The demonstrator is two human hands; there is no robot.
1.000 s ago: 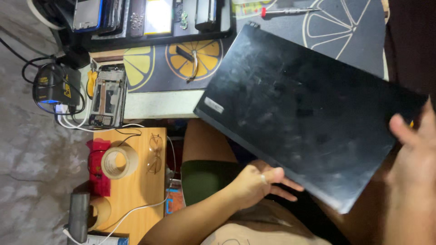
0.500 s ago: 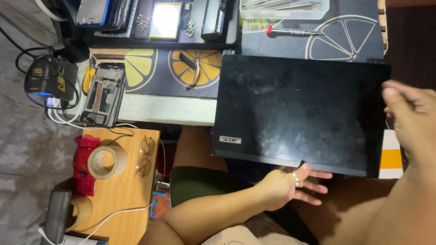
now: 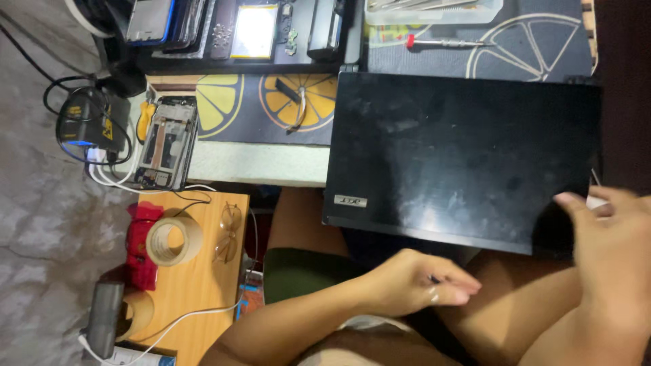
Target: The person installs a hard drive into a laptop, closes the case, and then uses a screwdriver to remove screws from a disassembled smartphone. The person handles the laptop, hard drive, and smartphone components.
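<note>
A closed black laptop (image 3: 461, 149) lies flat, its far part on the table's dark mat with lemon-slice prints (image 3: 271, 102) and its near edge out over my lap. My right hand (image 3: 610, 264) is on the laptop's near right corner, thumb on top of the lid, gripping it. My left hand (image 3: 413, 285) hovers just below the laptop's near edge with its fingers stretched out. It holds nothing and does not touch the laptop.
An opened phone (image 3: 166, 142) and a black charger with cables (image 3: 91, 122) lie at the table's left end. A red-handled screwdriver (image 3: 434, 42) and a tray of phone parts (image 3: 237, 30) are at the back. A low wooden stand (image 3: 196, 291) carries a tape roll (image 3: 173, 240) and glasses (image 3: 227, 234).
The laptop was tilted and held up in both hands. It has swung level and come down flat on the table. My left hand has let go of its near edge.
</note>
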